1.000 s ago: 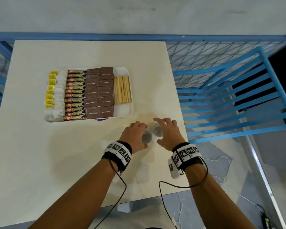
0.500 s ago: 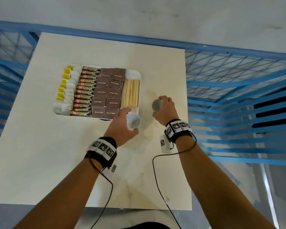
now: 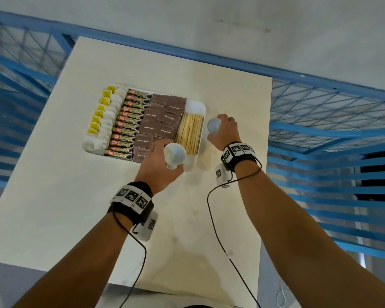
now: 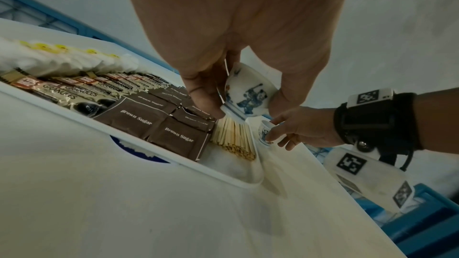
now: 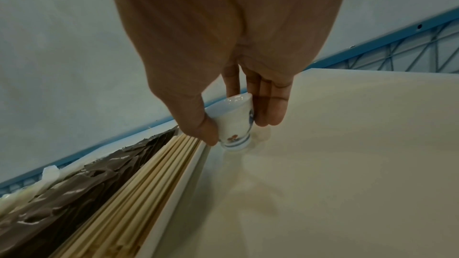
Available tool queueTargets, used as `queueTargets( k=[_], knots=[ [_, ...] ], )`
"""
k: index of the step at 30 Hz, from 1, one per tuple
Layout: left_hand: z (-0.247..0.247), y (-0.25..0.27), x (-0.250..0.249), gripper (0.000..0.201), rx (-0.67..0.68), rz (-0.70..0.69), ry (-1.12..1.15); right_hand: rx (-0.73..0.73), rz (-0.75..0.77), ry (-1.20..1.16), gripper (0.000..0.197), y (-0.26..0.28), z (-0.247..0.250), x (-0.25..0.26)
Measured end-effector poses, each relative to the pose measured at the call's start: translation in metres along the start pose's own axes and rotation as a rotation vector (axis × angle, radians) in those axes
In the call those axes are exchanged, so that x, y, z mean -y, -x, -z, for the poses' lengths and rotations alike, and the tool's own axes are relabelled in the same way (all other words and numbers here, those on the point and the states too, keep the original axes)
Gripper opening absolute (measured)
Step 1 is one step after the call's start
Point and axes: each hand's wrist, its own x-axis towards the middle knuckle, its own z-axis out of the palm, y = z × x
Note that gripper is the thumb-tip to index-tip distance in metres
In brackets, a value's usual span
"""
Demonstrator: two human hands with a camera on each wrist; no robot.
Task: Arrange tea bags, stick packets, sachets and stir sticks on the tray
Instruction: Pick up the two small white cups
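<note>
Head view, near to far: our left hand (image 3: 159, 165) grips a small cup (image 3: 175, 154) above the tray's (image 3: 196, 103) near right corner. Our right hand (image 3: 225, 132) pinches another cup (image 5: 234, 123) just beside the tray, on or just above the worktop (image 3: 53, 196). Beyond, stir sticks (image 3: 189, 134), sachets (image 3: 162, 121), stick packets (image 3: 129, 125) and tea bags (image 3: 105, 121) fill the tray. We should lower each cup upright, clear of the sticks.

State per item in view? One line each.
left hand: grips a small cup, lifted above the tray's near right corner
left cup: held, tilted
right hand: grips a second cup beside the tray
right cup: upright, foot at the table
tray: filled in rows
stir sticks: lying flat, bundled
</note>
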Motion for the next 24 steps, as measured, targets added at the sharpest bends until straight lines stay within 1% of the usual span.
queueTargets(
  k=[2,5,6,7,8,10,11,12,13,15,16,17,18,20,21,22,24],
  knots=[
    [-0.001,-0.002,-0.001,0.068,0.0,0.009,0.034,0.007,0.0,-0.002,0.077,-0.001,0.0,0.001],
    [-0.002,-0.003,-0.003,0.069,0.019,0.045,0.101,0.028,-0.008,-0.002,0.092,0.003,0.004,0.002],
    [-0.003,-0.003,-0.004,0.069,0.022,0.056,0.115,0.011,-0.01,0.021,0.096,0.008,0.006,0.001],
    [-0.003,-0.003,-0.005,0.068,0.019,0.063,0.122,-0.033,-0.005,0.035,0.094,0.015,0.008,0.002],
    [-0.003,-0.003,-0.006,0.067,0.015,0.069,0.12,-0.098,0.015,0.019,0.088,0.023,0.01,0.002],
    [-0.004,-0.004,-0.008,0.065,0.007,0.079,0.115,-0.217,0.103,-0.096,0.069,0.045,0.013,0.006],
    [-0.005,-0.004,-0.009,0.064,0.004,0.082,0.116,-0.214,0.14,-0.174,0.06,0.058,0.015,0.011],
    [-0.006,-0.005,-0.011,0.064,0.006,0.082,0.122,-0.162,0.157,-0.253,0.054,0.071,0.017,0.017],
    [-0.008,-0.005,-0.012,0.064,0.012,0.075,0.124,-0.067,0.154,-0.31,0.053,0.083,0.019,0.024],
    [-0.013,-0.005,-0.014,0.065,0.02,0.041,0.102,0.135,0.14,-0.335,0.068,0.103,0.022,0.035],
    [-0.015,-0.004,-0.015,0.066,0.025,0.026,0.091,0.197,0.147,-0.311,0.077,0.11,0.022,0.037],
    [-0.016,-0.004,-0.016,0.067,0.027,0.017,0.083,0.221,0.17,-0.287,0.078,0.115,0.021,0.039],
    [-0.018,-0.003,-0.016,0.067,0.029,0.01,0.085,0.217,0.197,-0.282,0.073,0.12,0.021,0.041],
    [-0.02,-0.001,-0.018,0.065,0.032,-0.005,0.111,0.179,0.228,-0.307,0.055,0.126,0.02,0.042],
    [-0.02,0.001,-0.018,0.064,0.035,-0.016,0.124,0.157,0.231,-0.312,0.05,0.127,0.02,0.042],
    [-0.02,0.002,-0.018,0.063,0.04,-0.028,0.126,0.138,0.232,-0.313,0.048,0.127,0.02,0.041],
    [-0.02,0.005,-0.015,0.063,0.062,-0.052,0.078,0.084,0.212,-0.296,0.051,0.123,0.016,0.035]
  ],
)
